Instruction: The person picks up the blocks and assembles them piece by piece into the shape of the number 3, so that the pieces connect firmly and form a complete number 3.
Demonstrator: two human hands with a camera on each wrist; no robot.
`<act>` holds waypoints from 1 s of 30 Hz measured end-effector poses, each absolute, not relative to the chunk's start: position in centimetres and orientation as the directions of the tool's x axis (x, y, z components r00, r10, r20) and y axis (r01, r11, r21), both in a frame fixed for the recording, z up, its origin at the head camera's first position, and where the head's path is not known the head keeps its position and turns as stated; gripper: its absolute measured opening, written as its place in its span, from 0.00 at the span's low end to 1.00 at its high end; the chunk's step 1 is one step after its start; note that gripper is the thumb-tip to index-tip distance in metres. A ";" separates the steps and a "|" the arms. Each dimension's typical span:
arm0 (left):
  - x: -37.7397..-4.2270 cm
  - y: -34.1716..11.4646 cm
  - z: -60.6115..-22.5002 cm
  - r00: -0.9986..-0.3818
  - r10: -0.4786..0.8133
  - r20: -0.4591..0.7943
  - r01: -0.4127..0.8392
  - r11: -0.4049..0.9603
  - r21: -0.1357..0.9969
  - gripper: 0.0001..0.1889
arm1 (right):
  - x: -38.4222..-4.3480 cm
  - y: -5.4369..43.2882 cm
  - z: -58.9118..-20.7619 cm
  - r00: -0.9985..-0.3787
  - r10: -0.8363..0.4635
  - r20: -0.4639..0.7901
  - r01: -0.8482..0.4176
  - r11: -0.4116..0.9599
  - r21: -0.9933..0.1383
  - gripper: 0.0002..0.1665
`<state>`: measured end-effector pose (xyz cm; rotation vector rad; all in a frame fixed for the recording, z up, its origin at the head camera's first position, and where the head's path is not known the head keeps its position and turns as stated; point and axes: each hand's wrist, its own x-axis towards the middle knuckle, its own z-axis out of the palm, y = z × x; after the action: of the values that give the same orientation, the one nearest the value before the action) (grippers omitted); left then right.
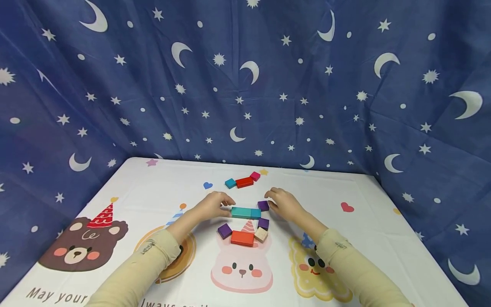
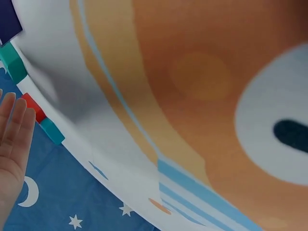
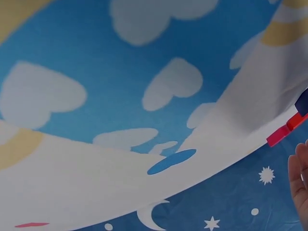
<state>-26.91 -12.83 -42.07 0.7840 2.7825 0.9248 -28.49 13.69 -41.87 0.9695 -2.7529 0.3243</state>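
A long teal block [image 1: 241, 212] and a shorter blue block [image 1: 255, 214] lie end to end in the middle of the table. My left hand [image 1: 215, 206] is at the teal block's left end, thumb close to it; whether it touches cannot be told. In the left wrist view its fingers [image 2: 17, 120] look straight. My right hand [image 1: 284, 204] is beside a purple block [image 1: 263, 206], fingers loosely bent and holding nothing visible. Nearer me lie another purple block [image 1: 263, 224], a beige block [image 1: 261, 234], a long red block [image 1: 242, 238] and a tilted purple block [image 1: 224, 231].
Farther back, a small blue block [image 1: 230, 183], a red block [image 1: 244, 182] and a pink block [image 1: 255, 176] form a row. The white tablecloth [image 1: 307, 187] carries printed cartoon figures. A dark blue curtain [image 1: 215, 98] with moons and stars stands behind the table.
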 end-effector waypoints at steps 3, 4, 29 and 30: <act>-27.2 -12.7 -42.4 -0.859 0.510 0.053 0.443 0.685 0.578 0.19 | -28.8 13.5 -41.9 -0.765 -0.594 0.250 -0.634 0.762 -0.129 0.10; -27.2 -12.6 -42.6 -0.856 0.514 0.054 0.447 0.683 0.578 0.19 | -28.9 13.4 -42.0 -0.765 -0.595 0.246 -0.634 0.763 -0.126 0.10; -27.4 -11.1 -42.7 -0.876 0.483 0.005 0.405 0.729 0.552 0.14 | -32.8 11.3 -42.0 -0.819 -0.516 0.252 -0.558 0.819 -0.138 0.11; -27.3 -11.1 -42.7 -0.875 0.484 0.008 0.407 0.728 0.551 0.14 | -33.1 11.3 -42.0 -0.823 -0.510 0.251 -0.551 0.824 -0.130 0.11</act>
<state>-27.35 -11.10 -42.67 0.7236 2.7925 0.8422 -33.08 11.28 -41.99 0.8243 -2.8016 0.2912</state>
